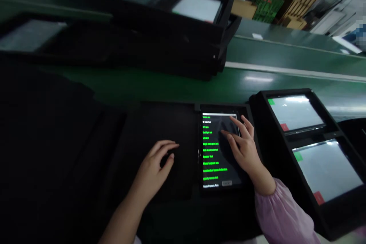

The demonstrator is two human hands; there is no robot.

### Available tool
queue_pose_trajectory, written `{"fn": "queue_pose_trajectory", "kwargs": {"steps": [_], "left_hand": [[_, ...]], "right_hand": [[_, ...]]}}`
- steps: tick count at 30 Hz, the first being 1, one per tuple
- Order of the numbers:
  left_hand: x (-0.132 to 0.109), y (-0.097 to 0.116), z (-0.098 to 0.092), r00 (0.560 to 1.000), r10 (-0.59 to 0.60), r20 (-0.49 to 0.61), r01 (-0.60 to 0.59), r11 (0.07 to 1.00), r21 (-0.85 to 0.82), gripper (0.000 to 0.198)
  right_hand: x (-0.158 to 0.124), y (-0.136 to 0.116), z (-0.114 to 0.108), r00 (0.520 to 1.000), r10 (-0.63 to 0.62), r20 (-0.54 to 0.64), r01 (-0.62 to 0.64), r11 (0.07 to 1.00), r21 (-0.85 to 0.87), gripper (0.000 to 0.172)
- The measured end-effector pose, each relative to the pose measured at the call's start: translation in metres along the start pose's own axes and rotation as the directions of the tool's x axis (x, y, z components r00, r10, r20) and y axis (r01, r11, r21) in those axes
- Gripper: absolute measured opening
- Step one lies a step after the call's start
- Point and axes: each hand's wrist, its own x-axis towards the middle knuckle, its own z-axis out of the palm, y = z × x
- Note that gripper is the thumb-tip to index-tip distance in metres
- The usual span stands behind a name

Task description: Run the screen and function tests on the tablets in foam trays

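A tablet (211,160) lies screen up in the right half of a black tray (180,190). Its dark screen lists test names, mostly in green and a few in white. Over the upper right of that screen is my right hand (243,145), fingers spread and holding nothing. The index fingertip is at the glass; whether it touches I cannot tell. My left hand (157,162) hovers over the dark left half of the tray, its fingers loosely bent and apart, with nothing in them.
To the right, a black tray (288,137) holds two tablets with pale screens and green and red corner marks. More black trays (171,34) with lit tablets stand across the green bench (271,57). Behind it are a green crate (264,2) and cardboard boxes (243,8).
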Motion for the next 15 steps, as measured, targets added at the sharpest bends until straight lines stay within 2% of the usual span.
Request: {"fn": "queue_pose_trajectory", "kwargs": {"steps": [3, 6, 8, 10, 13, 15], "left_hand": [[0.0, -0.003, 0.004, 0.999, 0.028, -0.033, -0.028, 1.0, 0.0, 0.031], [0.0, -0.006, 0.009, 0.998, 0.044, -0.051, -0.045, 0.999, -0.013, 0.033], [-0.001, -0.01, 0.012, 0.997, 0.047, -0.057, -0.048, 0.999, -0.02, 0.034], [-0.002, -0.017, 0.016, 0.998, 0.048, -0.036, -0.049, 0.998, -0.027, 0.036], [-0.003, -0.032, 0.024, 0.995, 0.104, 0.012, -0.104, 0.994, -0.022, 0.038], [-0.003, -0.04, 0.03, 0.987, 0.159, 0.007, -0.159, 0.987, -0.001, 0.039]], "right_hand": [[0.017, -0.002, -0.011, 0.996, 0.018, -0.082, -0.012, 0.997, 0.08, 0.034], [0.068, -0.01, -0.028, 0.993, -0.035, -0.113, 0.049, 0.992, 0.12, 0.037], [0.123, -0.02, -0.035, 0.992, -0.112, -0.064, 0.119, 0.987, 0.111, 0.042], [0.189, -0.031, -0.033, 0.985, -0.167, -0.051, 0.171, 0.981, 0.091, 0.045], [0.293, -0.049, -0.015, 0.98, -0.199, -0.002, 0.198, 0.979, 0.055, 0.047], [0.353, -0.062, 0.002, 0.978, -0.204, 0.044, 0.203, 0.979, 0.033, 0.052]]}}
